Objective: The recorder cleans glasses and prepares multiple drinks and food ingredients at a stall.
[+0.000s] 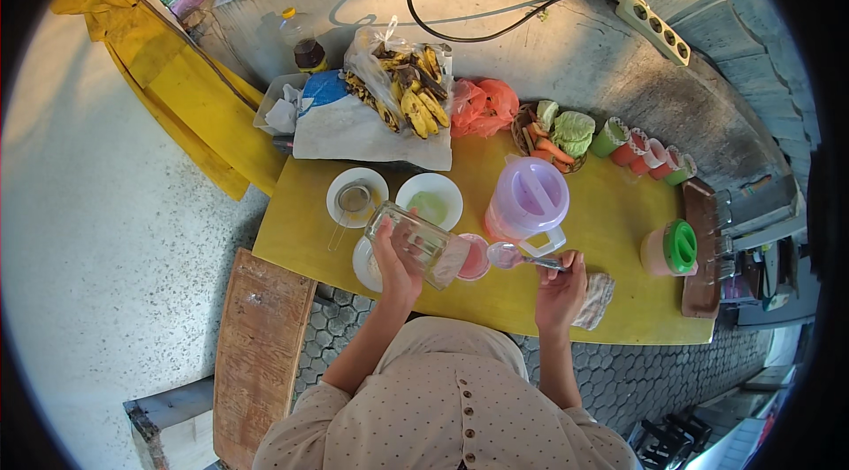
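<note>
My left hand (pixel 394 268) is closed around a clear drinking glass (pixel 423 242), tilted far over above the near edge of the yellow table (pixel 610 231). In my right hand (pixel 561 291) is a spoon (pixel 505 255), gripped by its dark handle, its bowl coated with something pink. Between the two hands stands a small cup of pink contents (pixel 475 259), partly covered by the glass. Just beyond it is a pitcher (pixel 529 198) with a lilac lid and pink liquid low inside. A folded cloth (pixel 595 300) lies beside my right wrist.
White bowls stand at left, one with a strainer (pixel 355 198), one with pale green contents (pixel 429 205), another (pixel 364 268) partly hidden. Behind are bananas (pixel 420 107), a red bag (pixel 484 107), vegetables (pixel 570 134) and several cups (pixel 630 147). A green-lidded jug (pixel 669 249) stands right.
</note>
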Motion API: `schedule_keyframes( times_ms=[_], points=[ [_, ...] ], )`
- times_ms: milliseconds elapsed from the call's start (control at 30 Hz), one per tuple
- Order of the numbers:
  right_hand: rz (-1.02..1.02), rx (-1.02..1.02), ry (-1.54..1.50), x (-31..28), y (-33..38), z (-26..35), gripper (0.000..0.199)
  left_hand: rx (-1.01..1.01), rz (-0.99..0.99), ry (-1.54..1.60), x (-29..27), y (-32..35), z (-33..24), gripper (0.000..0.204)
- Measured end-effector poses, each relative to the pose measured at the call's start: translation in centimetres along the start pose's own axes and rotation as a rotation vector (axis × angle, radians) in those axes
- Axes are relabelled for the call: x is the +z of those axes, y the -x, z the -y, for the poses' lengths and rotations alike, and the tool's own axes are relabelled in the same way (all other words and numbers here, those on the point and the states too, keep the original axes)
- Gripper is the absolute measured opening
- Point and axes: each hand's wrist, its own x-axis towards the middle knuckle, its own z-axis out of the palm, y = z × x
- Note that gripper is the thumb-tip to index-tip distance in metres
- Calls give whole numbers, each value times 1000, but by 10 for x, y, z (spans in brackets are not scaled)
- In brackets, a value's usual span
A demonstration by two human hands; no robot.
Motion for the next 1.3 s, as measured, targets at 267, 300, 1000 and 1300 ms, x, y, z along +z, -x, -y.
schedule_keyframes(
  times_ms=[267, 300, 1000, 1300],
  points=[
    [-5, -53, 388, 14, 20, -21, 31, 26, -70, 9, 27, 13, -3, 59],
    [-5, -51, 387, 11, 23, -21, 31, 27, -72, 8, 26, 13, -2, 59],
    [265, -243, 629, 3, 22, -24, 28, 65, -183, -58, 30, 16, -4, 48],
    [228, -278, 674, 5, 24, -28, 27, 81, -162, 3, 23, 13, -2, 38]
  ],
)
